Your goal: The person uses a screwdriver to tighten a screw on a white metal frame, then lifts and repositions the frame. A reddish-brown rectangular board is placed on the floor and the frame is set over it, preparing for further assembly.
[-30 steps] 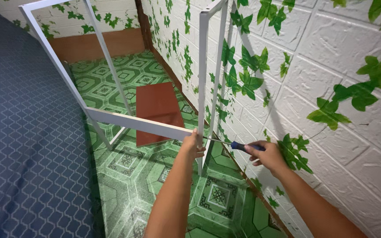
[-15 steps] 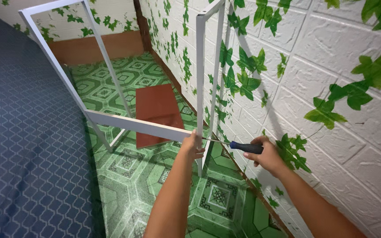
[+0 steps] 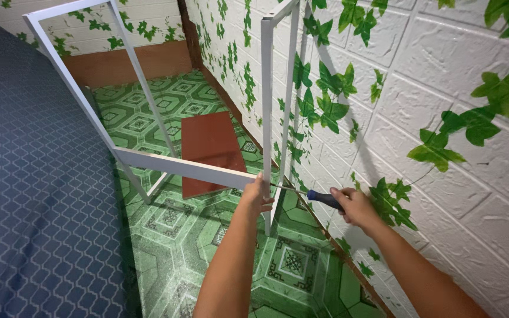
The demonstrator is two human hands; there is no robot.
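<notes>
Head view only.

Left hand [image 3: 258, 194] is wrapped around the joint where the white rail [image 3: 178, 167] meets the white post [image 3: 266, 112]. Fingers closed on the metal, holding the frame at that corner. The rail runs up and away to the left of this hand; the post rises straight up from it and continues a short way below it to the floor.

Right hand [image 3: 356, 206] sits just right of the left hand, at about the same height, closed in a fist around a screwdriver [image 3: 313, 196]. The handle is dark blue with a black section. The thin shaft points left toward the post and its tip ends at or right beside the joint, next to the left fingers. Cannot tell if the tip is seated in a screw; too small.

Rest of the frame: a second white post [image 3: 293, 88] stands just behind the held one, close to the wall. An open rectangular loop [image 3: 66, 76] of the same white tube leans well off to the upper left of the hands.

A brown board [image 3: 212, 150] lies flat on the floor [image 3: 166, 229], beyond the left hand and partly under the rail. The floor is green patterned tile.

The wall [image 3: 443, 118], white brick pattern with green leaves, is right beside the right hand and forearm. A blue patterned mattress [image 3: 25, 194] lies well left of both hands.
</notes>
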